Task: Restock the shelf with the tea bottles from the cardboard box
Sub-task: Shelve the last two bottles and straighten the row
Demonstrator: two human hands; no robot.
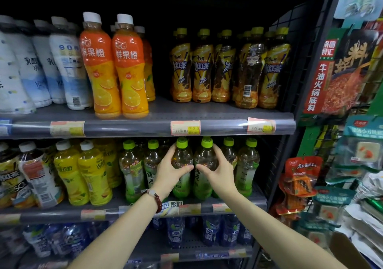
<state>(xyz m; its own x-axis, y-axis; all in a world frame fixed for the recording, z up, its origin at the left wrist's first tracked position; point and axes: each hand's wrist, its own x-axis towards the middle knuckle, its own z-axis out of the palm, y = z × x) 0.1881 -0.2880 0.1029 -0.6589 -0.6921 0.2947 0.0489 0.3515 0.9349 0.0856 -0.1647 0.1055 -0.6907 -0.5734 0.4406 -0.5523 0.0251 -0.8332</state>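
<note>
Two hands, left hand [171,170] and right hand [217,170], each grip one green-capped tea bottle (left bottle [182,156], right bottle [205,156]) upright, side by side, near the middle shelf's [244,205] front edge.

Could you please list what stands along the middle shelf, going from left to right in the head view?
Dark iced-tea bottles → white-capped bottle with a white label → yellow juice bottles with white caps → green-capped green tea bottles, two of them gripped by the left hand and the right hand.

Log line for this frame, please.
left hand: grips green tea bottle | right hand: grips neighbouring bottle | both on middle shelf
</note>
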